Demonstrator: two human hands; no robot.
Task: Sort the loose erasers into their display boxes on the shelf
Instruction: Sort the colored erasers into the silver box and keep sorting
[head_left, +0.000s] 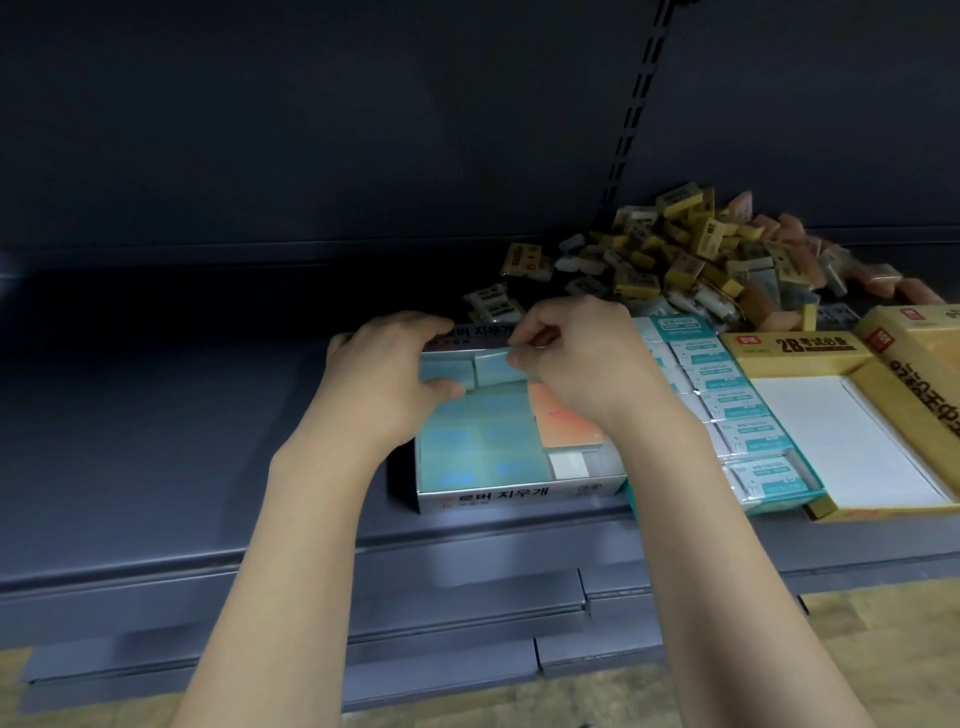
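Pale-blue eraser (492, 368) pinched by right hand (574, 358), its fingers (524, 340) curled on the eraser's top edge, at the back row of the silver display box (514, 496). Left hand (387, 366) grips the neighbouring blue eraser (445, 370), thumb underneath, other fingers curled over the box's rear wall. Both seem to be seating pieces upright.

Silver box: mostly filled with blue erasers, a few peach ones (563, 423) on the right, small white gap at the front right. Touching it on the right, teal box (748, 415) holds a full-looking row of white-sleeved erasers. Next, yellow box (802, 353) shows a bare white floor, nothing in it yet.

Judgement: roughly a third done; big loose pile (691, 249) of yellow, grey and peach erasers behind the boxes not yet sorted.

Surface: dark grey metal shelf (156, 415), dark back panel with slotted upright (631, 119). Wood-look floor (883, 649) below. Dim lighting.
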